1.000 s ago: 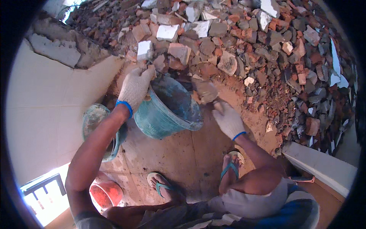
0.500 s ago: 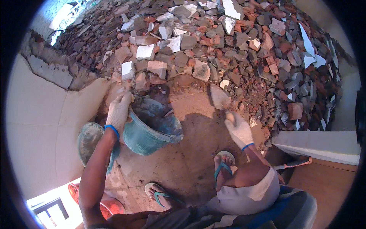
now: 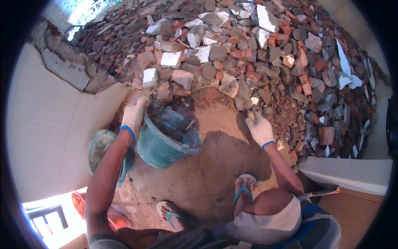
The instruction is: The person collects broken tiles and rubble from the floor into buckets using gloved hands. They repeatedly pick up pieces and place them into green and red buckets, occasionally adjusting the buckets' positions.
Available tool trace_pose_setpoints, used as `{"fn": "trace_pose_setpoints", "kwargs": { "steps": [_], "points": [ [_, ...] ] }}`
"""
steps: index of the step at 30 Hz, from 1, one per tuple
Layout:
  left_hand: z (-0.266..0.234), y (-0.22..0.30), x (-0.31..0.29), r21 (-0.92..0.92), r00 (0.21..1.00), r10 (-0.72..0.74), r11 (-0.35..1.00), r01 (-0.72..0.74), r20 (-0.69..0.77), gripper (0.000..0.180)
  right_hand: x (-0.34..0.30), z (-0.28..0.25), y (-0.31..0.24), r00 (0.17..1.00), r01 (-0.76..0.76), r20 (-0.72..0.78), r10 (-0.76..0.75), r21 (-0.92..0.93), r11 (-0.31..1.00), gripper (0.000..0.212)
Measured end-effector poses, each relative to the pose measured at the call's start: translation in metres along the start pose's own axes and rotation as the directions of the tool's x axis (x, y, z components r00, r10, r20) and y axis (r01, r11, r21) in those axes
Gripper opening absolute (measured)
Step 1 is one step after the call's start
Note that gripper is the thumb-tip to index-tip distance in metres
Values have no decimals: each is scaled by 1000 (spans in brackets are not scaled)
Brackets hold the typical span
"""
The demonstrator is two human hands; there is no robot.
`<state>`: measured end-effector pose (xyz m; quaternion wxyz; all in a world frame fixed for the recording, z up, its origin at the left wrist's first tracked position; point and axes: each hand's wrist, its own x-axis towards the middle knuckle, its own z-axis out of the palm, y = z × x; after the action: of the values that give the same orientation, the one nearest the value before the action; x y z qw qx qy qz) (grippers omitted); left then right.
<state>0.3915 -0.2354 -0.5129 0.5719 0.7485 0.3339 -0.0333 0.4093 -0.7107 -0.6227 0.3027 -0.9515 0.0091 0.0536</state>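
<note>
My left hand (image 3: 134, 114), in a pale knit glove with a blue cuff, is closed on the rim of a worn green bucket (image 3: 163, 148). The bucket tilts toward the rubble, with dark debris and a small broken piece inside. My right hand (image 3: 261, 130), gloved the same way, is closed around the short wooden handle of a trowel (image 3: 251, 116). Its blade is at the rubble's near edge and hard to make out against the stones. Broken brick and concrete rubble (image 3: 232, 85) lies just beyond both hands.
Another green bucket (image 3: 97, 149) stands at the left by the pale wall (image 3: 45, 124). Behind my left arm are orange-red containers (image 3: 118, 220). An orange-handled tool (image 3: 327, 191) lies at the right below a white ledge (image 3: 344, 172). My sandalled feet are on the dusty floor (image 3: 207, 182).
My right hand has pushed the trowel forward to the rubble's edge, and its blade shows less now. My left hand still holds the bucket rim. The whole view has shifted slightly.
</note>
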Motion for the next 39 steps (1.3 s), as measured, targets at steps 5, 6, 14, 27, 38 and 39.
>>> {"fn": "trace_pose_setpoints", "kwargs": {
  "steps": [5, 6, 14, 27, 38, 39],
  "points": [
    [6, 0, -10, 63, 1000, -21, 998, 20, 6, 45, -16, 25, -17, 999, -25, -22, 24, -50, 998, 47],
    [6, 1, -12, 58, 1000, 14, 998, -14, -1, 45, -19, 27, -19, 999, 11, -35, -12, -28, 1000, 47],
    [7, 10, -19, 70, 1000, 20, 997, -22, 21, 46, -74, 8, -53, 941, 338, 16, -338, -104, 935, 49],
    [-2, -4, -9, 95, 996, -14, 996, 5, 87, 52, -160, -58, 11, 949, -303, 103, 299, 25, 953, 54],
    [2, 4, -21, 96, 993, 12, 995, -23, 116, 47, -134, -52, 86, 963, -271, -22, 270, -84, 959, 51],
    [1, 4, -23, 95, 996, 12, 995, -21, 90, 47, -110, -41, 82, 977, -206, -71, 201, -73, 976, 50]
  ]
}}
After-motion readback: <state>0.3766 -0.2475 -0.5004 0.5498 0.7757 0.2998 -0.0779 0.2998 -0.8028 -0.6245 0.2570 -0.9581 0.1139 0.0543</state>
